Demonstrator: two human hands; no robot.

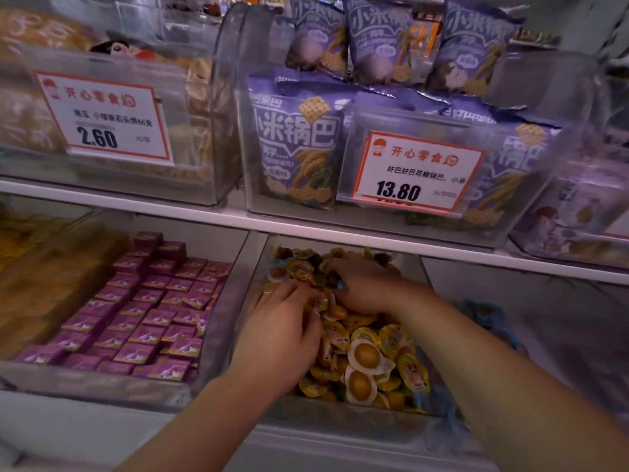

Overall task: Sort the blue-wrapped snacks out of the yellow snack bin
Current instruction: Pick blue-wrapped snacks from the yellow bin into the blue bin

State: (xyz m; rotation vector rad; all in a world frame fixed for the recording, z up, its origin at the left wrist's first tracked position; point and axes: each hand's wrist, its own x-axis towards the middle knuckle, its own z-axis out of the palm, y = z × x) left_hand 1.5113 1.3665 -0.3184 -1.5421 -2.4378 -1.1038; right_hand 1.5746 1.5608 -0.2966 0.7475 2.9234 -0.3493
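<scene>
Both my hands in yellow snack bin (258, 335), left hand (282, 332) fingers curled into snacks, right hand (360, 284) pinching blue-wrapped snack (341, 285).

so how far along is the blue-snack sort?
Done: some blue snacks already lie in the bin to the right. In hand: both hands are in the yellow snack bin; the right hand has a blue bit at its fingertips, the left hand digs through the pile. Left: at least one blue-edged pack at the back; any buried ones can't be seen.
</scene>
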